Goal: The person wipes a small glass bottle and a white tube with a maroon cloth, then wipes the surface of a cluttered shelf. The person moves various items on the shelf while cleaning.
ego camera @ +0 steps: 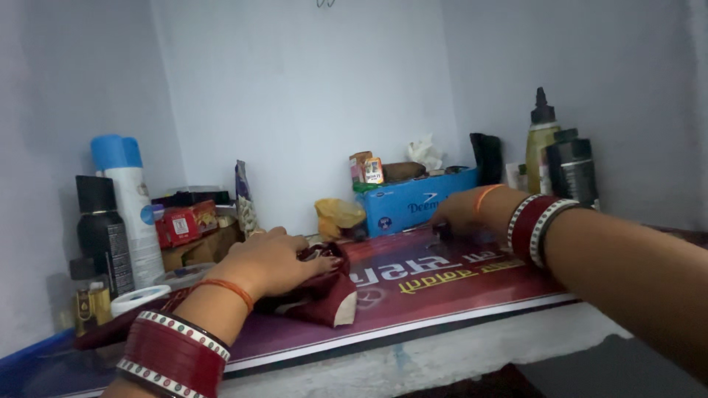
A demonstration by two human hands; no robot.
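Pressing down on a crumpled maroon cloth (313, 291), the left hand (269, 259) lies flat, fingers spread over its soft folds, as if pinning it to the glossy purple mat (442, 284) covering the shelf. Farther back, the right hand (459, 212) touches something small and dark by the blue cardboard box (413, 206); I cannot tell how its fingers sit. Smooth bottles (125, 214) crowd the corner

A pale stone shelf (472, 346) carries a purple printed board (442, 284). On the board lies a maroon cloth (321, 295). At the back stand a blue box (413, 206), 2 dark bottles (571, 173) and a white spray can (136, 214).
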